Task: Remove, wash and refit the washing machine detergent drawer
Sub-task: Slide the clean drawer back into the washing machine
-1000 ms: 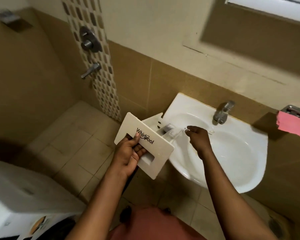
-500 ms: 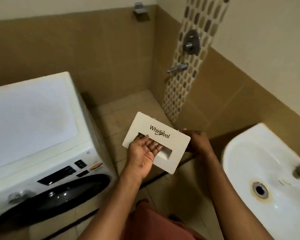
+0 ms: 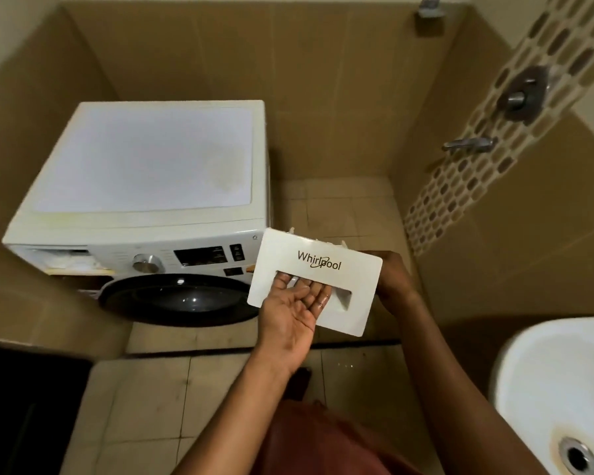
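Observation:
I hold the white detergent drawer [image 3: 326, 255] in the air, its Whirlpool front panel facing me. My left hand [image 3: 294, 311] grips it palm up, fingers hooked into the handle recess. My right hand [image 3: 393, 281] holds the drawer from behind its right edge, fingers hidden by the panel. The white front-loading washing machine [image 3: 151, 173] stands to the left, with an open drawer slot [image 3: 67, 260] at the top left of its front. The drawer is apart from the machine, right of its control panel.
A white wash basin [image 3: 542, 382] with a drain sits at the lower right. A wall tap [image 3: 468, 144] and mixer knob [image 3: 522, 92] are on the tiled right wall. Beige floor tiles lie between machine and basin. A dark object [image 3: 28, 406] fills the lower left corner.
My view and the drawer have swung left, away from the basin toward the washing machine. Both hands keep their hold on the drawer.

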